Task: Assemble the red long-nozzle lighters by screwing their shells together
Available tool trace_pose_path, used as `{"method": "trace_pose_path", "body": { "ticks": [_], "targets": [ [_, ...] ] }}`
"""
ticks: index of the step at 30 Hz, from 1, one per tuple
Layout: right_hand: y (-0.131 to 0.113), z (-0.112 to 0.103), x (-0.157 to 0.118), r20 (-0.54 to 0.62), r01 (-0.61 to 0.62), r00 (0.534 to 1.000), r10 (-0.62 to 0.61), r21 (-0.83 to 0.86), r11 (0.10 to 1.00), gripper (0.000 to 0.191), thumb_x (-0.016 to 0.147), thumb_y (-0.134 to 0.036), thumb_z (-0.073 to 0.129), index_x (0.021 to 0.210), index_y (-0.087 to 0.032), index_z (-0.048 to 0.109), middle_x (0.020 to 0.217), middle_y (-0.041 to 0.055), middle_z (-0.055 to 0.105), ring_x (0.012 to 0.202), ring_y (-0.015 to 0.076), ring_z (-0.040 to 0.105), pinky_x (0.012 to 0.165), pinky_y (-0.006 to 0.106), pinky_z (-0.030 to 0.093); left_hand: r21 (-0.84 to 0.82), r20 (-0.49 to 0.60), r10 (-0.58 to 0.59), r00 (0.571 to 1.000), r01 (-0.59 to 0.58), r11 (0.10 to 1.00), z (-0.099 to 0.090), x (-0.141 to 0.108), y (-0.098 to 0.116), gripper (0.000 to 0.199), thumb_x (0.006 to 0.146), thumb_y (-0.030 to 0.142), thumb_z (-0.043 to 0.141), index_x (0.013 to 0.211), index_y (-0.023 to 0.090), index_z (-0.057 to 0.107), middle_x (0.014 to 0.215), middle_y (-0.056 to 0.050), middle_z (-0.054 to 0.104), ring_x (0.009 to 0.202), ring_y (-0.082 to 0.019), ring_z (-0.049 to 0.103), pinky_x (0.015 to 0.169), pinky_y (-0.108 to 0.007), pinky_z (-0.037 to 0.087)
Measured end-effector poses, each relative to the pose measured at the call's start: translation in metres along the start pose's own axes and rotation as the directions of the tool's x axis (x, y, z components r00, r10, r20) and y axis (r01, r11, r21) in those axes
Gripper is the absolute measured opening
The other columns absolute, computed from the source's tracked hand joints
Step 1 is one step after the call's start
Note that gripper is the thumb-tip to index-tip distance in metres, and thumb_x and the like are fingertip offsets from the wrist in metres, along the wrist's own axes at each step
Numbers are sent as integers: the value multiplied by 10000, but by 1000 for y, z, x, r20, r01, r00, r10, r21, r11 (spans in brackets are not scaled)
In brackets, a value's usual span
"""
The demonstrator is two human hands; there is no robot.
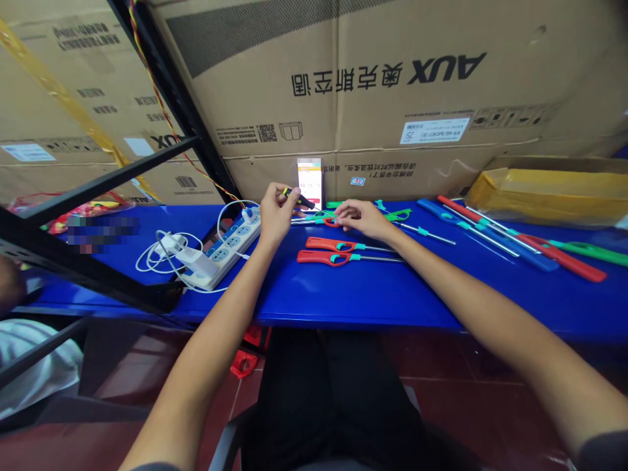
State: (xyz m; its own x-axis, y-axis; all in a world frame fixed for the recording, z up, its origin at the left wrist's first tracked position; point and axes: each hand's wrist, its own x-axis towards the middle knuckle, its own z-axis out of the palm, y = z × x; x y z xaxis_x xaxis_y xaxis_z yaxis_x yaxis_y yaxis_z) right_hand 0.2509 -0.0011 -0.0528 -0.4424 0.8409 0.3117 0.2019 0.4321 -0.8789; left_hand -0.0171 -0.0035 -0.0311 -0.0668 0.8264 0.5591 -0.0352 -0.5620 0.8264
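A screwdriver (300, 198) with a black and yellow handle is in my left hand (275, 214), fingers closed round it. Its thin shaft slopes down to the right, its tip close to the fingertips of my right hand (366, 219). Those fingertips are curled together over a group of long-nosed lighters; what they pinch, if anything, is too small to make out. Just below the hands lie two red long-nosed lighters (326, 251) side by side, metal tubes pointing right. A green lighter (400, 215) shows partly behind my right hand.
A lit phone (310, 182) leans upright against a large cardboard box (373, 124). Left are a power strip (230, 248) with white cables and a black shelf post (181, 104). Red, blue and green lighters (520, 242) lie right, before a yellow-taped carton (544, 196). Another person sits far left.
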Motion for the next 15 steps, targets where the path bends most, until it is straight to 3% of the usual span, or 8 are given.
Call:
{"method": "trace_pose_path", "body": {
  "ticks": [10,15],
  "targets": [
    [-5,-1,-2,6,-19,1000,19,8,1000,344,883,-453,863,1133,-269,715,1038,63,833,850,244,774,847,471,651,7,17,-6,1000,6,1000,-2,0,-3,516,929,613,877,1037,247,529,852,-7,780,695,-179,826,536,-232,635],
    [-5,-1,-2,15,-22,1000,22,-9,1000,279,892,-395,842,1109,-271,719,963,51,831,817,243,765,840,475,647,15,12,6,1000,-6,1000,-1,0,-3,522,923,625,874,1037,248,532,839,-8,771,681,-179,822,530,-233,634]
  ]
}}
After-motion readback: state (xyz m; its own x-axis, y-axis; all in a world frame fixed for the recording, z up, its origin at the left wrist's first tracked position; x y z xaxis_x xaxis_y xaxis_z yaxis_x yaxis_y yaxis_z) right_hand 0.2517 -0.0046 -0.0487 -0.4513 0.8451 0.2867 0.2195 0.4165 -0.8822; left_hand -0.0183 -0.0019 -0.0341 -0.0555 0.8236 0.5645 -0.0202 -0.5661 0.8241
